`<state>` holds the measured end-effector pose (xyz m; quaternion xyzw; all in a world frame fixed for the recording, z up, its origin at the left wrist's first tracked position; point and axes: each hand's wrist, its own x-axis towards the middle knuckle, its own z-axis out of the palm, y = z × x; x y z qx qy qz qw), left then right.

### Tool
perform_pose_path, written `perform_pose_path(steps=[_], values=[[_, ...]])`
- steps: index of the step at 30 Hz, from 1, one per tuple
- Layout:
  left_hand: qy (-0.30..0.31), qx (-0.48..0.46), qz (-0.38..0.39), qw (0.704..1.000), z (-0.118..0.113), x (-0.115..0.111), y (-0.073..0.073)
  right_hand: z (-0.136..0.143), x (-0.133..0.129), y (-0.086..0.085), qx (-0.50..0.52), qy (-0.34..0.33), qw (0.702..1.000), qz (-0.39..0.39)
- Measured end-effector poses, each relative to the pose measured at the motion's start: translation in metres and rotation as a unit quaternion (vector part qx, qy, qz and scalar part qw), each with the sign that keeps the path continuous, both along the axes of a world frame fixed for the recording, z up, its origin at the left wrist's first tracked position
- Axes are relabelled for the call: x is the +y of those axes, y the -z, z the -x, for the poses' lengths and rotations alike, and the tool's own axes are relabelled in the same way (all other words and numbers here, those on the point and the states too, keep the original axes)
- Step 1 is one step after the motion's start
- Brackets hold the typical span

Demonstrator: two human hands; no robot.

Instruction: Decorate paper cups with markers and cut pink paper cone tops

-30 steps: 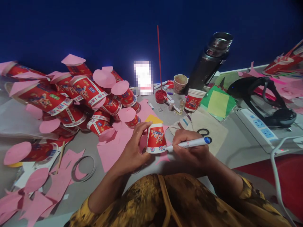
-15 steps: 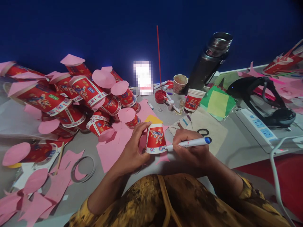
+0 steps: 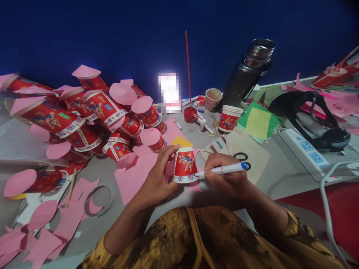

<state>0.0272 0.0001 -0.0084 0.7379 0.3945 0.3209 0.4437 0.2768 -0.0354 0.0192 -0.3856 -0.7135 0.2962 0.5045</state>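
Note:
In the head view, my left hand (image 3: pixel 161 177) grips a red paper cup (image 3: pixel 185 164) from its left side, the cup upside down with its white rim at the bottom. Blue and pink flower prints run along that rim. A yellow paper piece (image 3: pixel 182 141) shows at the cup's top. My right hand (image 3: pixel 224 175) is closed round a white marker (image 3: pixel 224 169) with a blue end, its tip at the cup's lower right rim. Pink paper (image 3: pixel 134 175) lies on the table beneath and to the left.
Several red cups with pink paper discs (image 3: pixel 122 93) are piled at the left. A grey tape ring (image 3: pixel 109 203) lies in front of them. Behind stand stacked cups (image 3: pixel 230 118) and a black flask (image 3: pixel 238 82). A power strip (image 3: pixel 305 151) is at the right.
The cup has turned or tilted very slightly in my left hand. The marker's blue end sits slightly lower and further left, its tip still at the rim.

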Motion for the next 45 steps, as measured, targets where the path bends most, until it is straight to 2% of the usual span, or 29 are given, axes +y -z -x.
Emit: perform_pose_path(steps=[4,12,30,34,37,42,45], values=[[0.011,0.005,0.002,1.0,0.0,0.0,-0.001,-0.001,0.0,0.002,0.025,-0.016,1.0,-0.008],[0.025,0.004,0.001,1.0,-0.002,-0.002,-0.004,-0.001,0.0,0.001,-0.009,-0.038,0.999,-0.029],[0.025,0.003,0.003,1.0,-0.001,-0.001,-0.005,0.001,-0.001,-0.003,-0.029,-0.024,0.998,-0.041],[0.023,-0.006,0.005,1.0,0.0,-0.001,-0.002,0.0,0.0,0.001,-0.008,-0.022,0.999,-0.036],[0.015,-0.021,0.016,1.0,0.001,-0.001,0.001,-0.002,-0.001,0.008,0.009,0.022,0.999,-0.031],[-0.003,-0.092,0.079,0.993,-0.002,-0.002,-0.002,-0.005,-0.004,0.016,0.037,0.145,0.989,-0.017],[0.007,-0.16,0.129,0.979,-0.006,-0.003,-0.008,-0.006,-0.001,0.015,0.044,0.12,0.992,0.018]])
